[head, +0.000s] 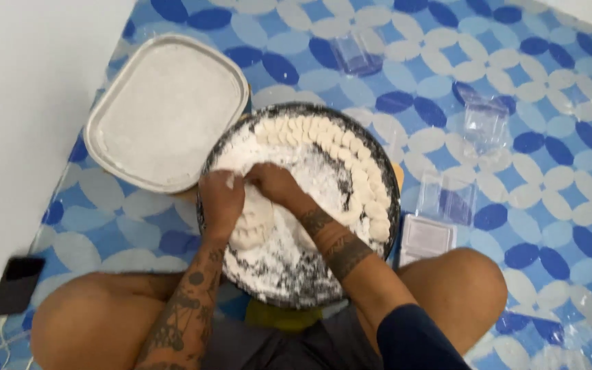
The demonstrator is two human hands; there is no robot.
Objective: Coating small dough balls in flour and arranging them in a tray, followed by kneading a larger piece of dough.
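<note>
Knees: bare and folded, they framed the round dark tray (392, 205) from either side, the person sitting on a floor mat (536, 178) patterned in blue and white.
Tray: big, floured thick across its middle, it sat just in front of the lap.
Done so far: a double row of small pale dough pieces (351, 161) curved along the far and right rim, touching one another; I judged that a good part of the work.
Left to do: the near and left rim stood unfilled, and a lump of dough (251, 223) lay in the flour under the hands, so more shaping seemed to remain.
Side tray: a pale rectangular tray (162, 113), dusted white, lay beside the round one on the left, nothing on it.
Left hand (219, 195): palm down, fingers curled shut around the top of the dough lump, wrist bent over the tray.
Right hand (272, 181): reaching in from the right, fingers pinched closed on the same dough where the two hands met.
Small things: clear plastic boxes (447, 199) lay scattered on the mat to the right; a dark phone (16, 284) lay by the left knee.
</note>
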